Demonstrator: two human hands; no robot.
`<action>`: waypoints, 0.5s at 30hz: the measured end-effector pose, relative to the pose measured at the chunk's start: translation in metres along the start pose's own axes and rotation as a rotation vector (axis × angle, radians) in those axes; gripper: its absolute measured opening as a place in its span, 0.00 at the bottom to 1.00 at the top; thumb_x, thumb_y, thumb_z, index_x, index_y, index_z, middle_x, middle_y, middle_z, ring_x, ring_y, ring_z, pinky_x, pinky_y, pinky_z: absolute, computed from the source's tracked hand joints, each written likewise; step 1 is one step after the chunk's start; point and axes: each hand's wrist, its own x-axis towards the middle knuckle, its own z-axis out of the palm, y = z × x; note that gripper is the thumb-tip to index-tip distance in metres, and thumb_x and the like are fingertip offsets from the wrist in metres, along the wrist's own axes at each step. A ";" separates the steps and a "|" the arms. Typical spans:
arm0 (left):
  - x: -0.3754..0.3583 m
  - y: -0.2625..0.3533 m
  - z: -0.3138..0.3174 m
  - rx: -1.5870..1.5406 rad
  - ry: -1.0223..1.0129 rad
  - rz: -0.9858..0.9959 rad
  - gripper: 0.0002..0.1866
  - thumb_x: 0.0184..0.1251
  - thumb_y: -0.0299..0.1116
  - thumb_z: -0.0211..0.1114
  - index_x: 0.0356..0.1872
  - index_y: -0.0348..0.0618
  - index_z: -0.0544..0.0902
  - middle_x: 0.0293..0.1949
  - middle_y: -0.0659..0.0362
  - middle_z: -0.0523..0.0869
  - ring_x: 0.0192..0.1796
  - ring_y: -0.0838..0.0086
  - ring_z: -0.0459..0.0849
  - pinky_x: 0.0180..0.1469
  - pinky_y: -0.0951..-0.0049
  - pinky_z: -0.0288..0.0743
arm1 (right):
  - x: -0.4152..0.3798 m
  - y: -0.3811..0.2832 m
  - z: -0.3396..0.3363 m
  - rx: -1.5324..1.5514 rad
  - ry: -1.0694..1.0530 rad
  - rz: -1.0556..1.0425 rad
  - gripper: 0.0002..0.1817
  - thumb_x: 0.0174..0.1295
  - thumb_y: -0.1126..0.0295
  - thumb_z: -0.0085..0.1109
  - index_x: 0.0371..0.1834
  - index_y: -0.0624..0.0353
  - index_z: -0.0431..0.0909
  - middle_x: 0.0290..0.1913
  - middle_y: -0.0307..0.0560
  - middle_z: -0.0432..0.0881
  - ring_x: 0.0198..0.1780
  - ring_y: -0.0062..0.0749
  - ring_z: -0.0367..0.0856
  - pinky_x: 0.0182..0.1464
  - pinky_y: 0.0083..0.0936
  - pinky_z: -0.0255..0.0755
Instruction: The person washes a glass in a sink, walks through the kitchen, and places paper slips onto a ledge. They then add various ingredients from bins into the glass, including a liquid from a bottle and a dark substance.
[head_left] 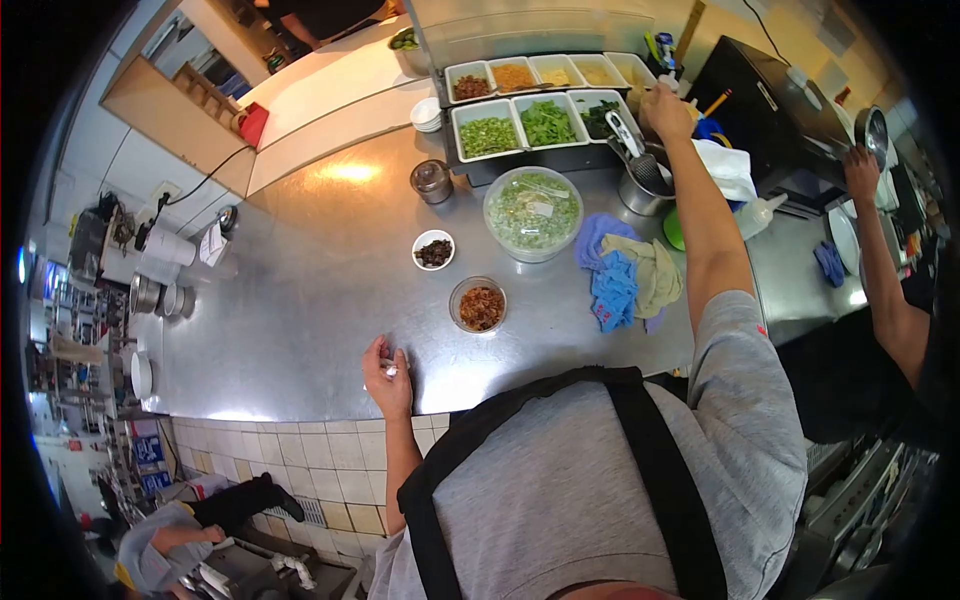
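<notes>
My left hand [387, 372] is at the front edge of the steel counter [300, 330], its fingers curled round a small white thing I cannot make out. Stretched to the back right, my right hand [668, 110] is closed at something pale beside the ingredient trays [487, 131]; what it grips is mostly hidden. Near my left hand stands a clear bowl of reddish-brown flakes [482, 308]. Behind it are a small white bowl with dark pieces [434, 252] and a large lidded tub of chopped greens [533, 212]. Under my right forearm is a metal pot with utensils [645, 190].
Blue and beige cloths [640, 280] lie to the right of the tub. A lidded glass jar [432, 182] and stacked white bowls [425, 114] stand further back. A black microwave [770, 115] is at the right. One co-worker's hand [861, 172] reaches in there; another person is lower left.
</notes>
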 end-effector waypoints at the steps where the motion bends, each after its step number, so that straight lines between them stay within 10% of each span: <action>1: 0.000 0.001 0.000 0.000 0.008 -0.002 0.19 0.56 0.26 0.66 0.51 0.39 0.78 0.42 0.53 0.80 0.41 0.67 0.78 0.46 0.70 0.72 | 0.004 0.003 0.004 0.064 -0.114 0.030 0.25 0.54 0.54 0.58 0.55 0.49 0.69 0.51 0.56 0.80 0.54 0.52 0.78 0.54 0.45 0.71; 12: 0.002 0.000 0.001 0.031 0.035 0.044 0.17 0.55 0.27 0.66 0.47 0.38 0.79 0.40 0.52 0.81 0.41 0.64 0.79 0.46 0.68 0.73 | -0.013 -0.006 -0.075 0.096 0.195 -0.116 0.35 0.51 0.41 0.60 0.58 0.47 0.66 0.43 0.64 0.81 0.46 0.62 0.79 0.47 0.47 0.74; 15: 0.002 -0.004 0.000 0.044 0.031 0.057 0.17 0.55 0.27 0.66 0.47 0.38 0.79 0.40 0.52 0.81 0.41 0.63 0.79 0.46 0.68 0.73 | -0.031 -0.020 -0.133 0.650 0.404 -0.348 0.30 0.56 0.51 0.62 0.55 0.60 0.69 0.43 0.58 0.82 0.46 0.47 0.82 0.48 0.37 0.74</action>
